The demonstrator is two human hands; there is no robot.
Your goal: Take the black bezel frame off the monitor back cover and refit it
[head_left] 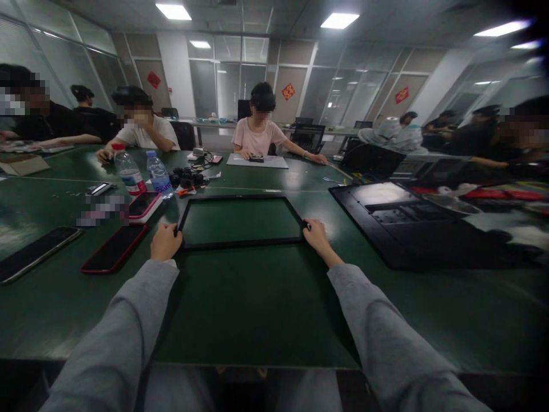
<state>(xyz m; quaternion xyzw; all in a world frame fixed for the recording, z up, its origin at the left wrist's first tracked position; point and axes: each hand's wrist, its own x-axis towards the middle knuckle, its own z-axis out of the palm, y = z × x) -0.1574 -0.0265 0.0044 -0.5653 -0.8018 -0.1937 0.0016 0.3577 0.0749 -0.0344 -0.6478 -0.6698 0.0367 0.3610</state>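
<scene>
A thin black rectangular frame [242, 245], like a screen bezel, is in front of me with green tabletop showing through its opening. My left hand [166, 241] is closed on its left side near the lower corner. On the opposite side, my right hand [316, 235] grips the right edge, fingers curled round it. Whether the frame rests on the table or is slightly raised, I cannot tell. Off to the right lies a large black panel [386, 229] with recessed sections, apart from my right hand.
Left of me are a red-edged phone [115, 248], a dark phone [36, 252] and a pink-edged phone [144, 205]. Two bottles, one red-capped [128, 170] and one blue-capped [159, 175], stand behind them near tangled black cables [187, 178]. Across the green table [257, 309], a person [259, 131] works at a white board.
</scene>
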